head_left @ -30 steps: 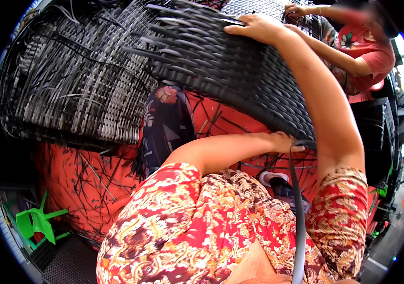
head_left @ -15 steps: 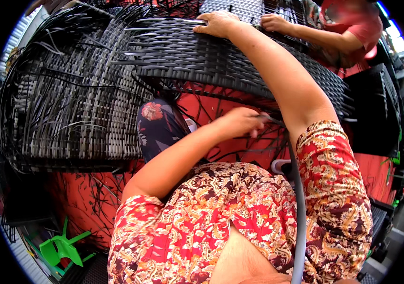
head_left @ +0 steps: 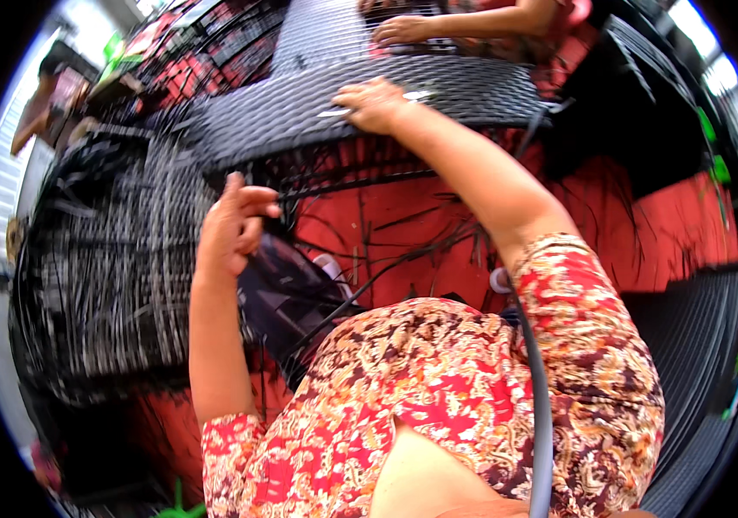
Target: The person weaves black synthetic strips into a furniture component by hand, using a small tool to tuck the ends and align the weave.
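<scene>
Woven panel [head_left: 291, 112]: lying twelve o'clock, long axis running nearly nine-to-three | Right hand [head_left: 375, 105]: nearer, resting on it, fingers loosely spread, grip cannot tell | Left hand [head_left: 235, 226]: hovering half-open, seemingly empty, panel lying toward one o'clock

There are one right hand [head_left: 373, 107] on the long woven panel [head_left: 464, 91], one left hand [head_left: 235, 226] and two shoes [head_left: 332, 269] before it.

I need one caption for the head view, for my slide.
Right hand rests on a dark woven panel; left hand hovers nearby.
</scene>
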Action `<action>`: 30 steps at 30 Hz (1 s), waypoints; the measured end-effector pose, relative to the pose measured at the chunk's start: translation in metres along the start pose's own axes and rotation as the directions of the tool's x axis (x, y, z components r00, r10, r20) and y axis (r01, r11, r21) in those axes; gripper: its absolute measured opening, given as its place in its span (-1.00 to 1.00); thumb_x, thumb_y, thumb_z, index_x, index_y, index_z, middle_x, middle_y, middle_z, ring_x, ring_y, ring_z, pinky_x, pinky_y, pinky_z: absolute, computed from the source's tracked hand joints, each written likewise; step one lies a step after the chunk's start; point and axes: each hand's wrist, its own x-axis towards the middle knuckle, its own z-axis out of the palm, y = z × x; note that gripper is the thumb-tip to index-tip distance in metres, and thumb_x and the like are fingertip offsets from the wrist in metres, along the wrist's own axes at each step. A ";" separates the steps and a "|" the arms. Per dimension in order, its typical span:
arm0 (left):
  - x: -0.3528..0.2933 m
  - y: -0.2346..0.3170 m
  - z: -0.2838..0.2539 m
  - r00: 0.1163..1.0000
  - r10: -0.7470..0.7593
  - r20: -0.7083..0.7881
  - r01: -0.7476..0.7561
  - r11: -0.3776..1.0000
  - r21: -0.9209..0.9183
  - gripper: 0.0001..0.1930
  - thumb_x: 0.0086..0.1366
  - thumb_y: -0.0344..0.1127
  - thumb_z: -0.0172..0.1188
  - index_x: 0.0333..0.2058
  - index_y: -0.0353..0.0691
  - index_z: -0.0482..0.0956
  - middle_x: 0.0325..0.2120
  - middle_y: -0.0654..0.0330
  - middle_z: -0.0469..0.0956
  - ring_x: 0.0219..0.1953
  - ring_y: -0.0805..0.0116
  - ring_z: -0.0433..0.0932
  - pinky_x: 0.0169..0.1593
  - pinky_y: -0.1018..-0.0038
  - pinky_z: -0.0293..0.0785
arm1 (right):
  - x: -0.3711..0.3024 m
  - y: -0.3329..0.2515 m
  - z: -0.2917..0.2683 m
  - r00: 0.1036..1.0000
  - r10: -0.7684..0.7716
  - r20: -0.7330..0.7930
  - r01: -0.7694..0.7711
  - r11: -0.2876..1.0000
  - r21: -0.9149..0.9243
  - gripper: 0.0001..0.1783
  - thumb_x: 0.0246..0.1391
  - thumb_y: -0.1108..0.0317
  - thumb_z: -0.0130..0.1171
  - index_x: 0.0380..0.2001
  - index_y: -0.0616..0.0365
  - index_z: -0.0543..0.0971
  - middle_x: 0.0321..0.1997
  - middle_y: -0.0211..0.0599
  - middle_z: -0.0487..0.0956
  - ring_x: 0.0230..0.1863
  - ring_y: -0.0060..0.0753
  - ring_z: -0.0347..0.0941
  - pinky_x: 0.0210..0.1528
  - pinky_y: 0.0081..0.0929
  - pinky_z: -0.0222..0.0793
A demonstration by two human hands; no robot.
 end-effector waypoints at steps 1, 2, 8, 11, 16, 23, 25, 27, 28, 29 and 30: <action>0.009 0.004 -0.009 0.999 -0.016 -0.029 0.014 0.999 -0.052 -0.42 0.35 0.17 -0.18 -0.25 -0.34 0.50 -0.42 0.05 0.56 -0.88 0.67 -0.01 -0.80 0.68 -0.14 | -0.003 -0.018 -0.006 1.000 0.002 0.008 -0.002 1.000 0.018 -0.51 0.09 0.00 -0.03 0.10 -0.20 0.40 0.24 -0.45 0.32 0.14 -0.18 0.32 0.20 -0.24 0.18; 0.019 0.004 -0.010 0.998 -0.027 -0.048 0.022 0.993 -0.114 -0.42 0.36 0.13 -0.19 -0.22 -0.39 0.47 -0.34 -0.02 0.58 -0.87 0.67 0.00 -0.80 0.69 -0.14 | -0.013 -0.023 -0.011 0.999 0.049 -0.014 -0.047 0.997 0.064 -0.56 0.09 0.05 0.00 0.06 -0.17 0.44 0.18 -0.42 0.37 0.11 -0.23 0.34 0.15 -0.29 0.23; 0.087 -0.031 -0.015 0.969 -0.171 -0.177 0.111 0.946 -0.304 -0.33 0.33 0.16 -0.15 0.05 -0.44 0.21 -0.01 -0.17 0.43 -0.84 0.67 0.00 -0.75 0.69 -0.10 | -0.133 0.009 -0.018 0.860 0.505 -0.077 -0.043 0.223 0.974 -0.74 0.13 0.20 0.12 -0.50 0.14 0.57 -0.54 -0.38 0.56 -0.63 -0.68 0.33 -0.61 -0.69 0.20; 0.124 -0.045 -0.031 0.984 -0.125 -0.128 0.065 0.914 -0.400 -0.16 0.26 0.23 -0.04 0.15 -0.50 0.08 0.02 -0.15 0.40 -0.83 0.65 0.00 -0.75 0.68 -0.08 | -0.191 0.050 0.014 0.735 0.596 0.323 0.096 -0.563 0.821 -0.75 0.10 0.20 0.17 -0.26 0.14 0.51 -0.32 -0.28 0.56 -0.63 -0.76 0.28 -0.74 -0.81 -0.04; 0.153 -0.043 -0.033 0.951 -0.215 -0.222 0.103 0.898 -0.427 -0.28 0.16 0.25 0.10 -0.18 -0.48 0.36 -0.12 -0.21 0.49 -0.85 0.64 -0.02 -0.76 0.69 -0.11 | -0.203 0.102 0.042 0.406 0.779 0.477 0.364 -0.617 0.698 -0.51 -0.04 0.12 0.32 -0.17 0.15 0.38 -0.25 -0.05 0.49 -0.63 -0.60 0.33 -0.77 -0.76 -0.03; 0.159 -0.052 -0.037 0.981 -0.185 -0.055 0.111 0.777 -0.620 -0.50 0.16 0.15 0.16 -0.22 -0.22 0.44 -0.20 -0.03 0.49 -0.83 0.61 -0.02 -0.75 0.67 -0.13 | -0.176 0.104 0.046 0.568 0.670 0.477 0.665 -0.716 0.213 -0.66 -0.08 0.32 0.30 -0.44 0.00 0.27 -0.63 -0.47 0.28 -0.67 -0.52 0.31 -0.71 -0.60 -0.06; 0.161 -0.052 -0.038 0.977 -0.196 -0.087 0.104 0.789 -0.606 -0.53 0.17 0.11 0.18 -0.27 -0.23 0.43 -0.25 0.00 0.51 -0.84 0.61 -0.02 -0.75 0.66 -0.14 | -0.179 0.100 0.049 0.566 0.659 0.496 0.658 -0.723 0.210 -0.68 -0.08 0.40 0.25 -0.47 -0.01 0.25 -0.71 -0.50 0.22 -0.71 -0.54 0.24 -0.71 -0.60 -0.08; 0.157 -0.053 -0.032 0.965 -0.219 -0.143 0.097 0.808 -0.582 -0.56 0.17 0.06 0.21 -0.29 -0.23 0.39 -0.19 -0.01 0.50 -0.84 0.61 -0.04 -0.75 0.66 -0.16 | -0.196 0.101 0.055 0.576 0.658 0.485 0.645 -0.730 0.224 -0.71 -0.08 0.46 0.19 -0.48 -0.01 0.23 -0.72 -0.51 0.22 -0.74 -0.57 0.17 -0.72 -0.60 -0.11; 0.154 -0.051 -0.026 0.963 -0.226 -0.147 0.102 0.809 -0.578 -0.57 0.18 0.06 0.19 -0.29 -0.23 0.40 -0.21 -0.01 0.51 -0.84 0.61 -0.05 -0.75 0.66 -0.16 | -0.209 0.101 0.055 0.570 0.673 0.471 0.635 -0.725 0.266 -0.72 -0.07 0.46 0.16 -0.50 0.00 0.23 -0.73 -0.52 0.21 -0.74 -0.59 0.16 -0.72 -0.62 -0.11; 0.150 -0.053 -0.016 0.960 -0.243 -0.140 0.122 0.810 -0.574 -0.58 0.19 0.06 0.18 -0.29 -0.23 0.41 -0.23 -0.01 0.51 -0.84 0.61 -0.05 -0.76 0.66 -0.16 | -0.224 0.096 0.051 0.541 0.689 0.482 0.650 -0.706 0.280 -0.73 -0.07 0.45 0.15 -0.52 0.00 0.23 -0.74 -0.53 0.20 -0.74 -0.60 0.16 -0.72 -0.62 -0.11; 0.147 -0.058 -0.009 0.956 -0.261 -0.132 0.143 0.811 -0.568 -0.59 0.21 0.05 0.16 -0.29 -0.22 0.42 -0.24 0.00 0.52 -0.84 0.61 -0.05 -0.76 0.66 -0.17 | -0.238 0.092 0.047 0.509 0.705 0.493 0.666 -0.686 0.294 -0.74 -0.07 0.44 0.15 -0.54 -0.01 0.23 -0.74 -0.54 0.20 -0.74 -0.60 0.15 -0.72 -0.63 -0.11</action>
